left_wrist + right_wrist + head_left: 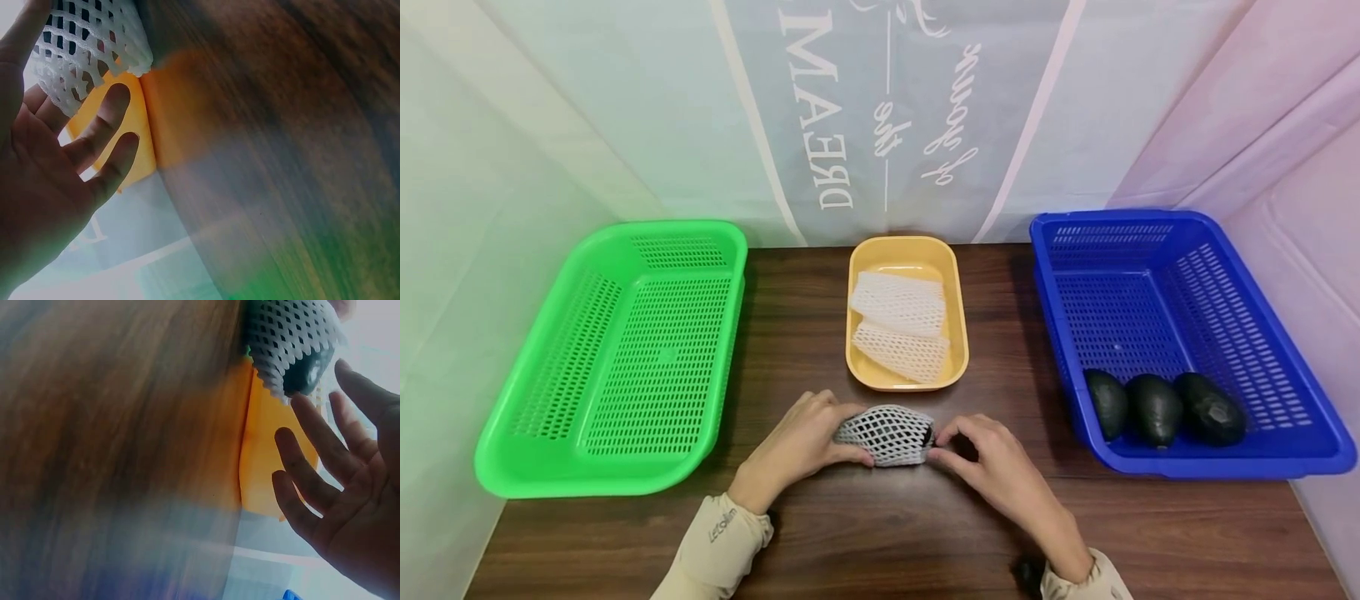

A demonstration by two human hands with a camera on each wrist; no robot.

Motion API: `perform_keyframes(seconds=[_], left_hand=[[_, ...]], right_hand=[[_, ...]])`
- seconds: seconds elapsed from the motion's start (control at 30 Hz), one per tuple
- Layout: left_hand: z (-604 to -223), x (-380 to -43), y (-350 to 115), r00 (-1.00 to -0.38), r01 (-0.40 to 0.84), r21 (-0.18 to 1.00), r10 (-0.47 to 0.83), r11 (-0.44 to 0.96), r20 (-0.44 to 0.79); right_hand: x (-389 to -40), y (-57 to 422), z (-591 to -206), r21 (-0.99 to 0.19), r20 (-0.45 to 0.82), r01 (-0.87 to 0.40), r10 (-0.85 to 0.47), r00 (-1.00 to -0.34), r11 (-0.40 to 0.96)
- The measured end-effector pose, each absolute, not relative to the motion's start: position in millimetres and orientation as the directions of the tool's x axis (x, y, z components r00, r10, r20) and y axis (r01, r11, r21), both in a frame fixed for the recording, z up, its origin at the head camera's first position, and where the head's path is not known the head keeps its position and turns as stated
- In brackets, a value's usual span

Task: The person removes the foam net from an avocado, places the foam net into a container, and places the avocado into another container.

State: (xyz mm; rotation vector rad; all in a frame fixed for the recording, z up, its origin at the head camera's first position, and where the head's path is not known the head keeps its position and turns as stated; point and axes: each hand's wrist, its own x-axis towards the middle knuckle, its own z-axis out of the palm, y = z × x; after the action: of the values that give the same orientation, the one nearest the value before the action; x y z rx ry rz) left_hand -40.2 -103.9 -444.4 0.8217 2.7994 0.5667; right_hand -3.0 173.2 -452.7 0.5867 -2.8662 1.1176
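A dark avocado (pixel 306 372) lies inside a white foam net sleeve (pixel 886 435) on the table, its end showing at the sleeve's right opening. My left hand (pixel 808 437) holds the sleeved avocado from the left, thumb on the near side and fingers on the far side. In the left wrist view, two fingers stretch out below the foam mesh. My right hand (pixel 1000 471) is at the sleeve's right opening. In the right wrist view its fingers are spread and fairly straight, with the index fingertip at the net's edge beside the avocado.
Behind the hands stands a yellow tray (pixel 961 350) with flat foam net sleeves (pixel 898 302). On the left is a green basket (pixel 662 350). A blue basket (pixel 1112 317) on the right contains several avocados (pixel 1153 410). A printed curtain (pixel 917 192) hangs behind the table.
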Motion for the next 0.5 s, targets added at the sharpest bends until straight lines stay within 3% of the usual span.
perform_keyframes(seconds=[0.27,0.5], left_hand=[[-444.8,-41.4,-103.3,-0.831,0.484,0.408,0.553,0.774,-0.061],[-446.7,-43.4,-101.5,-0.823,0.472,0.449,0.561,0.759,-0.082]], right_hand=[[-4.3,170.3,-454.8,-0.632,0.156,-0.370,-0.356,-0.921,0.681],[-7.5,168.1,-457.1,-0.617,0.064,-0.314,-0.351,-0.934,0.722]])
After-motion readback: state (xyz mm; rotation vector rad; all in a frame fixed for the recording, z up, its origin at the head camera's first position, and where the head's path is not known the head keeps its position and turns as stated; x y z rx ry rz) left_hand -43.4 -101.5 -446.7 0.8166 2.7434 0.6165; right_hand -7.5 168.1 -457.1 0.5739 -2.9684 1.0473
